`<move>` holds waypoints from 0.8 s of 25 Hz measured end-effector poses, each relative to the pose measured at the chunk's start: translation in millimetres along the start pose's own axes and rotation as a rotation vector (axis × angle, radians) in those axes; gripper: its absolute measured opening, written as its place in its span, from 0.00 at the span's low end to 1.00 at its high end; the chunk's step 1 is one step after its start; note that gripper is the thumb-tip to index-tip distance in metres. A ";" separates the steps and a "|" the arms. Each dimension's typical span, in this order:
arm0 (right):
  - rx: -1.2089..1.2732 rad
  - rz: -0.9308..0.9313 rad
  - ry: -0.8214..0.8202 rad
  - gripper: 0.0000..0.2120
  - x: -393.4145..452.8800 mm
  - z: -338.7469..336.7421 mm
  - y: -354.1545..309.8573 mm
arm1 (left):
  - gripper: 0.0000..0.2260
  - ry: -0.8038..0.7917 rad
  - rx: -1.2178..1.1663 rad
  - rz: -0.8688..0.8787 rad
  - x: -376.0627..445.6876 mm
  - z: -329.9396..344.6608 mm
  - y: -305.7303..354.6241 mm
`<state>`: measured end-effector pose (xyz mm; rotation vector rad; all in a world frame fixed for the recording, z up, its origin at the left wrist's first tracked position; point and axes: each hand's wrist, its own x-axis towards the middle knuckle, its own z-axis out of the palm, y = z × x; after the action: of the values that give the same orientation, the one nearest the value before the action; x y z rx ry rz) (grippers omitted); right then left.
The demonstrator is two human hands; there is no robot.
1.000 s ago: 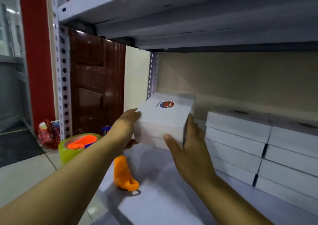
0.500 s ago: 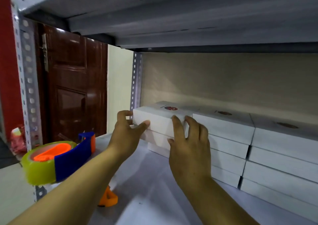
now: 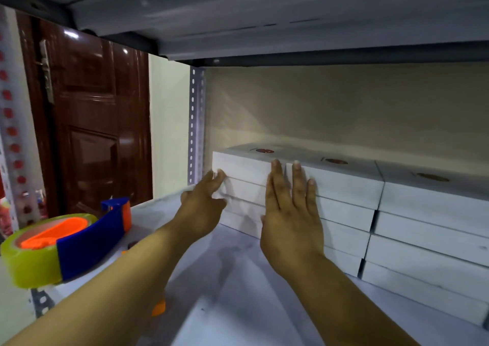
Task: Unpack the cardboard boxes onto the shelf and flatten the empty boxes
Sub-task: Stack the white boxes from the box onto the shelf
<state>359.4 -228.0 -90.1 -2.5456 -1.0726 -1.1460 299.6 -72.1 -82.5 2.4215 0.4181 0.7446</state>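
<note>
Three stacks of flat white boxes stand side by side at the back of the white shelf [image 3: 238, 279]. The top box of the left stack [image 3: 243, 165] carries a small red round logo. My right hand [image 3: 291, 213] lies flat with straight fingers against the front of the left stack, at the seam with the middle stack [image 3: 341, 205]. My left hand [image 3: 203, 202] touches the left stack's front left corner with spread, relaxed fingers. Neither hand holds anything.
A tape dispenser [image 3: 60, 245] with a yellow-green roll, blue body and orange parts sits on the shelf's left front corner. The upper shelf [image 3: 264, 14] hangs low overhead. A perforated upright [image 3: 195, 123] stands at the back left, a brown door [image 3: 90, 123] beyond it.
The white box that both hands carried a second ago now sits on top of the left stack. Both hands have let go of it and moved onto the stack's front.
</note>
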 end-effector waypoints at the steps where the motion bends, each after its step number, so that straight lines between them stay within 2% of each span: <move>1: 0.015 -0.004 -0.051 0.46 -1.6 0.1 3.7 | 0.18 -0.081 0.112 0.053 3.5 0.6 -2.2; 3: 0.016 0.006 -0.138 0.43 -0.3 -1.8 8.6 | 0.20 -0.162 0.197 0.082 10.0 1.4 -1.9; 7: 0.031 0.009 -0.160 0.44 2.0 0.9 11.4 | 0.29 -0.172 0.052 -0.054 17.1 3.2 10.7; 10: 0.014 0.021 -0.159 0.44 6.0 5.4 12.9 | 0.31 -0.173 0.042 -0.031 18.4 6.1 12.6; 12: 0.018 0.021 -0.115 0.44 7.6 8.8 11.7 | 0.31 -0.176 0.064 -0.016 19.3 4.8 8.5; 14: 0.007 0.026 0.009 0.45 6.9 10.6 10.0 | 0.31 -0.164 0.078 -0.014 18.7 0.7 4.5; 18: 0.138 -0.032 0.212 0.25 7.8 10.7 6.2 | 0.27 -0.074 -0.102 -0.047 7.5 -17.4 1.0; 20: 0.254 -0.028 0.255 0.17 7.8 -2.2 1.6 | 0.20 0.001 -0.119 -0.040 -4.4 -31.2 -0.9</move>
<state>362.7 -225.8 -82.9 -2.1334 -1.1124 -1.2138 277.6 -60.1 -63.5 2.2951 0.4099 0.7329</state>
